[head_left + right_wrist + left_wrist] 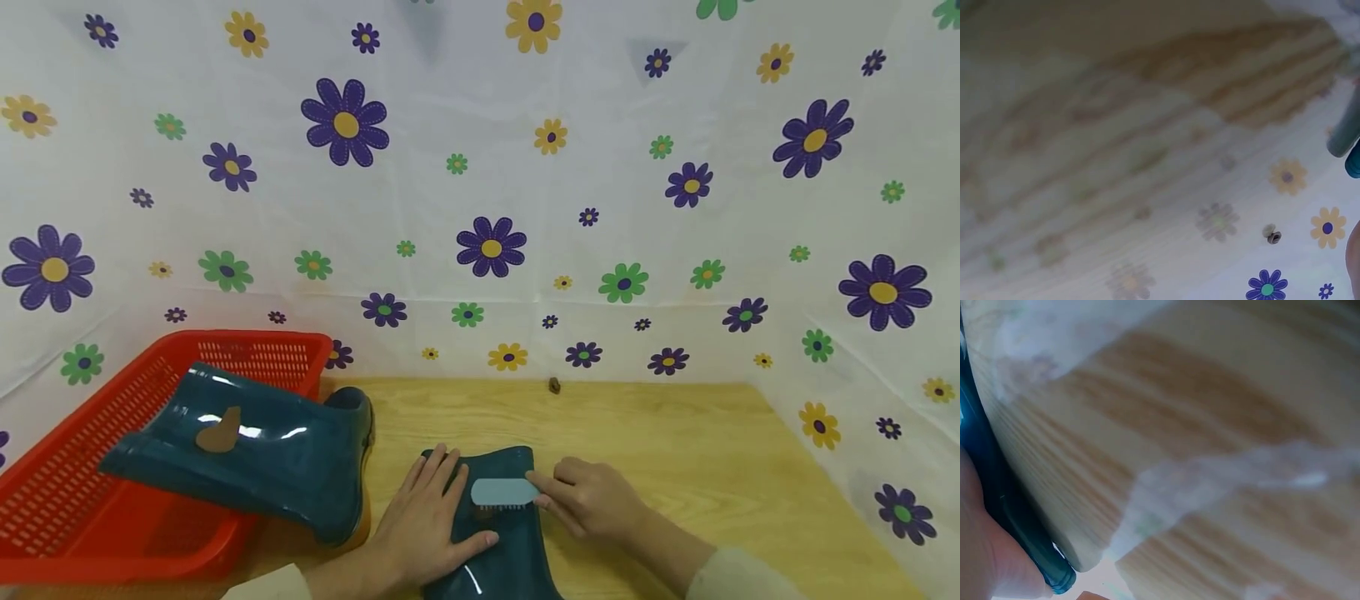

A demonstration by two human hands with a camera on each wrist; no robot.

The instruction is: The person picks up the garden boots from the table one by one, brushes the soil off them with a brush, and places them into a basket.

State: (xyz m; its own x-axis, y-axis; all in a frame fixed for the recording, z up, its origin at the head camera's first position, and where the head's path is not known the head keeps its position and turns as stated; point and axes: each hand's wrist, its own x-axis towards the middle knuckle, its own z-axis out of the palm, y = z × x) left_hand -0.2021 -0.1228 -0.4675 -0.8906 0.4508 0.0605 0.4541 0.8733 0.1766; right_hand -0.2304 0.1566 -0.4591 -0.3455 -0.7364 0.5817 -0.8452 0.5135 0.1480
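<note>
A dark teal rubber boot lies on the table at the front, its lower part cut off by the head view's edge. My left hand rests on its shaft with fingers spread and straight. From the right, my right hand grips the handle of a light blue scrub brush. Its bristles point down at the shaft, over a brown smear partly hidden by the brush. The boot's edge and part of the hand show in the left wrist view; the right wrist view catches the brush's tip.
A second teal boot with a brown patch leans over the rim of a red plastic basket at left. A small brown object sits at the table's back edge. Flower-printed cloth surrounds the wooden table.
</note>
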